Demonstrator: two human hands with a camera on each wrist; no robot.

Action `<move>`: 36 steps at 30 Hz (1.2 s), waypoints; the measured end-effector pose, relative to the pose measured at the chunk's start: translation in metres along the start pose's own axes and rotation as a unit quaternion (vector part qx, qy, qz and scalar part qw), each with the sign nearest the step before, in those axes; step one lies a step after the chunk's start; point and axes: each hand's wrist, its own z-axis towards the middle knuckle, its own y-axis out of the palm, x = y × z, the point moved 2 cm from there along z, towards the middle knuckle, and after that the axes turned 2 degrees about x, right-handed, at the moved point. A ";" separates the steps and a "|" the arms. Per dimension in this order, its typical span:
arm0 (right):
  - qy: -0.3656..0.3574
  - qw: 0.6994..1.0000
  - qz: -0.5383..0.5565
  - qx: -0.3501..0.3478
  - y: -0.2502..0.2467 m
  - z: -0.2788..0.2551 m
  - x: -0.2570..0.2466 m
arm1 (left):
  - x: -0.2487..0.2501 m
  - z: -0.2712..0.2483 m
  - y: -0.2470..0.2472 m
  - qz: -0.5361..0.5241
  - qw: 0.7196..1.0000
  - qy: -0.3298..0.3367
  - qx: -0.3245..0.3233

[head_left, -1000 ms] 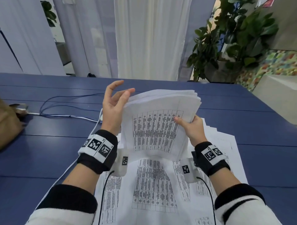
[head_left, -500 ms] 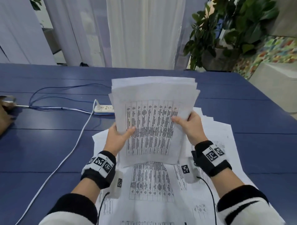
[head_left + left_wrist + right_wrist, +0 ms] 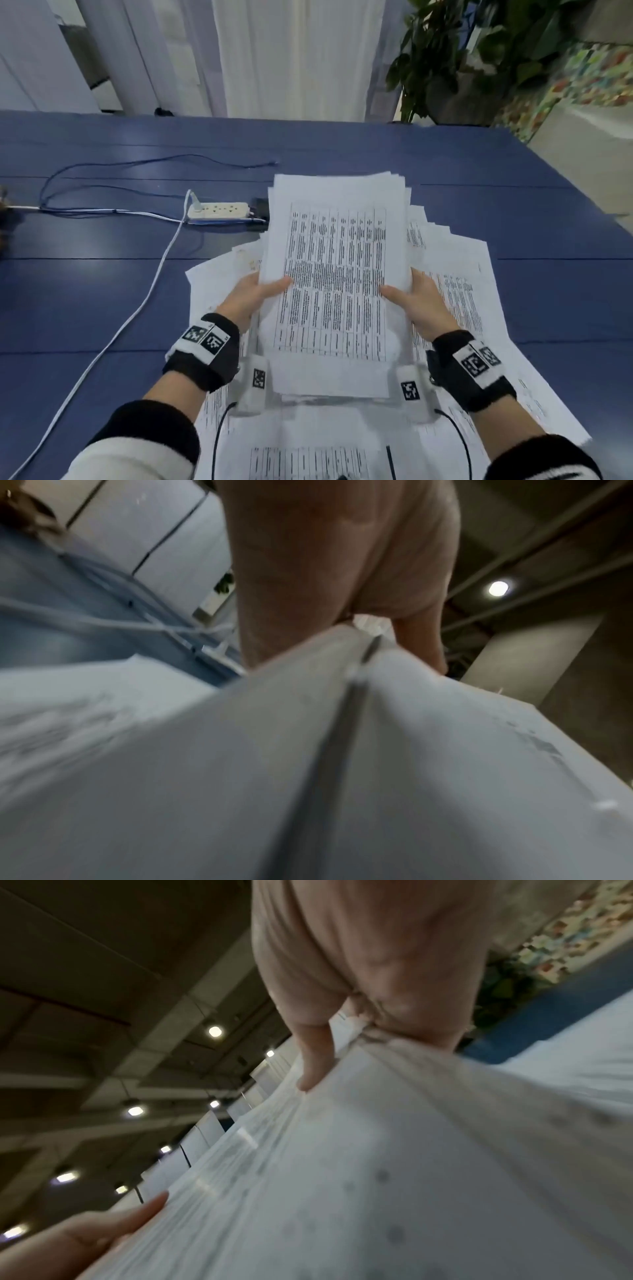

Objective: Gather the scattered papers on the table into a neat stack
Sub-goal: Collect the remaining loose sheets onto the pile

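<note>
Above the table [image 3: 102, 301]: partial stack [image 3: 337, 284] pinched between left hand [image 3: 251, 296] and right hand [image 3: 419, 306].
Loose sheets [image 3: 459, 301] remained beneath, ungathered.

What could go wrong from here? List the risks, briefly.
1. The held stack has uneven, fanned edges; the left hand and right hand grip only its side edges, so sheets may slip out.
2. Setting it down could shift the loose papers lying beneath.
3. The stack's far edge is close to the power strip and could bump it.
</note>
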 end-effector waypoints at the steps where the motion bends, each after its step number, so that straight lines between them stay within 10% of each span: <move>1: 0.032 0.999 -0.010 -0.006 -0.001 -0.008 0.016 | -0.015 -0.002 0.007 0.016 0.999 -0.041 -0.020; 8: 0.109 0.981 -0.153 0.036 -0.031 -0.013 0.066 | -0.082 -0.012 0.030 0.143 0.985 -0.080 0.061; 12: 0.220 0.898 -0.322 0.204 -0.095 0.014 0.085 | -0.093 -0.014 0.012 0.106 0.984 -0.097 0.106; 16: 0.302 0.847 -0.384 0.210 -0.111 0.021 0.098 | -0.100 -0.013 0.003 0.077 0.983 -0.115 0.122; 36: 0.190 0.905 -0.371 0.091 -0.040 0.036 0.089 | -0.109 0.008 -0.004 -0.150 0.976 -0.158 0.016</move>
